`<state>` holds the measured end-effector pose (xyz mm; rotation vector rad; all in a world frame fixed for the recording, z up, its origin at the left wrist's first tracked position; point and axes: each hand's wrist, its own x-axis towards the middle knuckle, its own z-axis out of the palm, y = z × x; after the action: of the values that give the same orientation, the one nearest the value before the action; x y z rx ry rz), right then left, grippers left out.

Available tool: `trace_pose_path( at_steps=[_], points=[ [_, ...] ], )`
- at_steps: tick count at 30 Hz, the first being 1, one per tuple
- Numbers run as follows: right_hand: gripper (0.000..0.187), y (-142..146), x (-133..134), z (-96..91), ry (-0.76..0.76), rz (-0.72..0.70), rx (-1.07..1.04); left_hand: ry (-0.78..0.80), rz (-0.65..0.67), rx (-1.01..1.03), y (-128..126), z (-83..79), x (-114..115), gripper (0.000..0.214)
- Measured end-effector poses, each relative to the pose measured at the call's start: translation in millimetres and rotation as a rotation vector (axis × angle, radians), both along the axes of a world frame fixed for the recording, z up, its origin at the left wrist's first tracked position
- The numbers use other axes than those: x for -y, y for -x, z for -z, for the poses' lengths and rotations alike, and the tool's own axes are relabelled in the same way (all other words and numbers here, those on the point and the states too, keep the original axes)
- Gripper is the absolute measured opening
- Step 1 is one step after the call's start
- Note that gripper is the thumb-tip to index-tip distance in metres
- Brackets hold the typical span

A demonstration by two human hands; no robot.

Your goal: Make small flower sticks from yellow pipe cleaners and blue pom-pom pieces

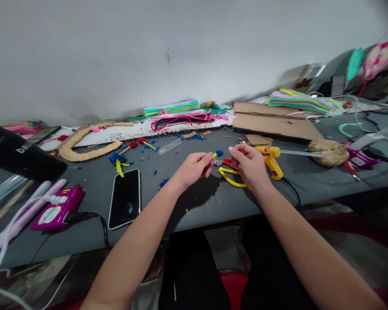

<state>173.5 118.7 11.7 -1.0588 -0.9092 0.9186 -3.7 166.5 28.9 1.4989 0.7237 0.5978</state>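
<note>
Over the front of the table, my left hand [195,168] pinches a short yellow pipe-cleaner stem with a fuzzy blue tip [218,153]. The tip points toward my right hand [250,165], whose thumb and fingers are pressed together just to its right, apart from it. Whether anything small is between those fingers is hidden. Scissors with yellow and red handles [230,181] lie below and behind the hands. A yellow glue gun [273,162] lies right beside my right hand, with a long glue stick [299,152] coming out of its back.
A phone [125,198], a purple device [58,209] with a cord and a black bottle [22,153] are at left. Behind lie a curved tan piece [67,150], blue scraps [164,182], pipe-cleaner bundles [174,107] and cardboard [271,122]. A brownish lump [328,153] sits right.
</note>
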Motion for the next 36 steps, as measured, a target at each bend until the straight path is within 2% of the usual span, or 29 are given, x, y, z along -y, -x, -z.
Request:
trace_pose_path(
  at_steps=[5, 9, 13, 16, 20, 27, 36],
  points=[
    [0.039, 1, 3, -8.0, 0.005, -0.149, -0.176, -0.003, 0.008, 0.057, 1, -1.8, 0, 0.037],
    [0.054, -2, 8, -6.3, 0.004, -0.150, 0.009, -0.035, 0.032, 0.086, 2, -1.0, 0, 0.039],
    [0.028, -8, 17, -7.4, -0.027, -0.130, 0.286, -0.067, 0.046, 0.085, 2, 0.6, -1, 0.040],
    [0.040, -13, 25, -10.4, -0.075, -0.180, 0.401, -0.103, 0.040, 0.065, 3, 1.9, -3, 0.040],
    [0.042, -16, 29, -9.8, -0.140, -0.224, 0.490, -0.108, 0.039, -0.004, 4, 2.5, -4, 0.041],
    [0.021, -11, 29, -10.9, -0.205, -0.148, 0.674, -0.046, 0.067, -0.034, 2, -0.4, -3, 0.041],
    [0.015, -9, 32, -15.4, -0.240, -0.173, 0.738, 0.147, 0.131, -0.090, 7, -10.0, 0, 0.035]
  ],
)
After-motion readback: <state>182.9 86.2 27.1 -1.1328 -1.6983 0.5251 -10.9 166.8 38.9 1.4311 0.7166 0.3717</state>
